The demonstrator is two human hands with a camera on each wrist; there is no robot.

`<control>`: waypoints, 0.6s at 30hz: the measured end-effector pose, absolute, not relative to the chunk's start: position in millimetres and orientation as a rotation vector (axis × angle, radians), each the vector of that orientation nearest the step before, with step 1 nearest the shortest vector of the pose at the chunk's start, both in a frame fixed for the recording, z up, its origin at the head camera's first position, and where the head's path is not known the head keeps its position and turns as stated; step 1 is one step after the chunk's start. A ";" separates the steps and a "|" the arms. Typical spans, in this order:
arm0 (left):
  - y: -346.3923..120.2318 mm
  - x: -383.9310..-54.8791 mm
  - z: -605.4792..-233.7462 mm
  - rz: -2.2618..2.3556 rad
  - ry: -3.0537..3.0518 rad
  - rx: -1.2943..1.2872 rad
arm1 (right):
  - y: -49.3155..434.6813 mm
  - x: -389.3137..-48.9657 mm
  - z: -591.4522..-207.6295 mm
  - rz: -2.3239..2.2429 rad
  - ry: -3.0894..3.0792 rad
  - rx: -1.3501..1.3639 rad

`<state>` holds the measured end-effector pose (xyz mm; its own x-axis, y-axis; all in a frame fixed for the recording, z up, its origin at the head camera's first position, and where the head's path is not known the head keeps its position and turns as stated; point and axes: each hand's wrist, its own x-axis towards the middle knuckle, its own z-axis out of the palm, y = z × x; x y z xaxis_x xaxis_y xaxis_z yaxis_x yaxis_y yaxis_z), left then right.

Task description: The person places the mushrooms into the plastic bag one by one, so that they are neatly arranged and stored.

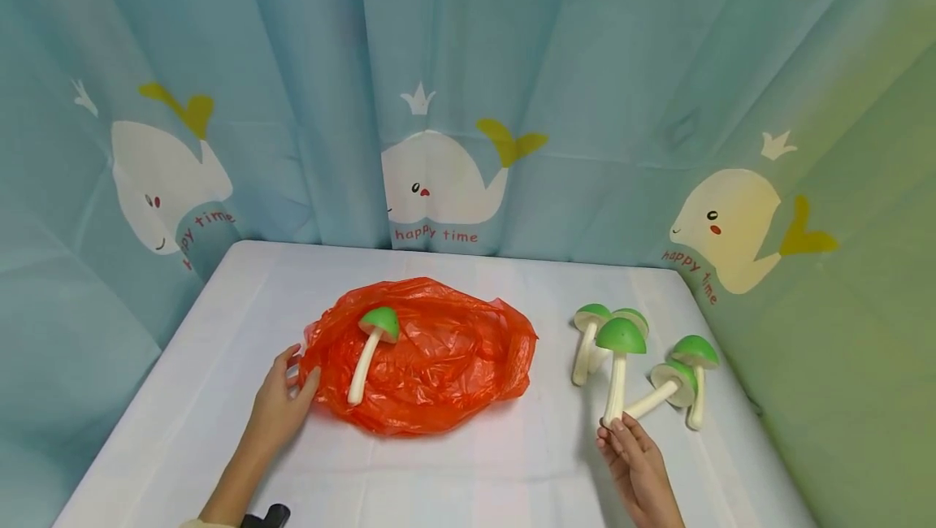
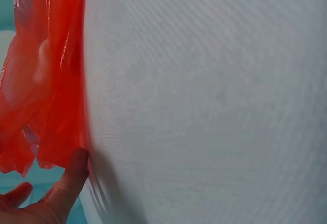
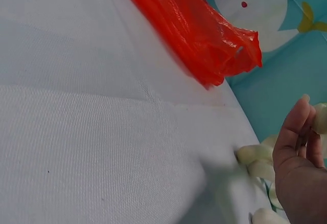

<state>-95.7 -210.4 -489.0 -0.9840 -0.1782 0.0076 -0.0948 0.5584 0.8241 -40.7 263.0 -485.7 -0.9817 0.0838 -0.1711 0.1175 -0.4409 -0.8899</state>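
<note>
A crumpled red plastic bag (image 1: 453, 357) lies spread on the table, and a green-capped mushroom (image 1: 380, 323) with a long white stem rests on top of it. At the bag's left edge, my left hand (image 1: 281, 402) has its fingers apart; a fingertip touches the plastic in the left wrist view. My right hand (image 1: 639, 467) pinches another green-capped mushroom (image 1: 620, 339) by the bottom of its stem, cap upward. In the right wrist view, only part of that mushroom shows at the frame's edge.
Several more green-capped mushrooms (image 1: 695, 352) lie on the right side of the white table (image 1: 439, 479), behind and beside the held one. A black object (image 1: 274, 517) shows by the left forearm. Blue-green curtains (image 1: 585, 106) with whale prints enclose the table's back and sides.
</note>
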 end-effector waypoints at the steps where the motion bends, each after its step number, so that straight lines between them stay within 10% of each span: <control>1: -210.7 -95.9 -489.6 -1.418 -2.688 0.244 | 262.1 -41.2 -486.0 -2.628 1.654 0.293; 18: -211.5 -96.5 -489.4 -1.426 -2.717 0.302 | 237.8 -54.0 -475.0 -2.524 1.771 0.293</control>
<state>-96.5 -211.5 -489.4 -0.9792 -0.1992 -0.0392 -0.1454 0.5533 0.8202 -54.0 237.8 -475.0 -0.9811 0.0720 -0.1796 0.1444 -0.3457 -0.9272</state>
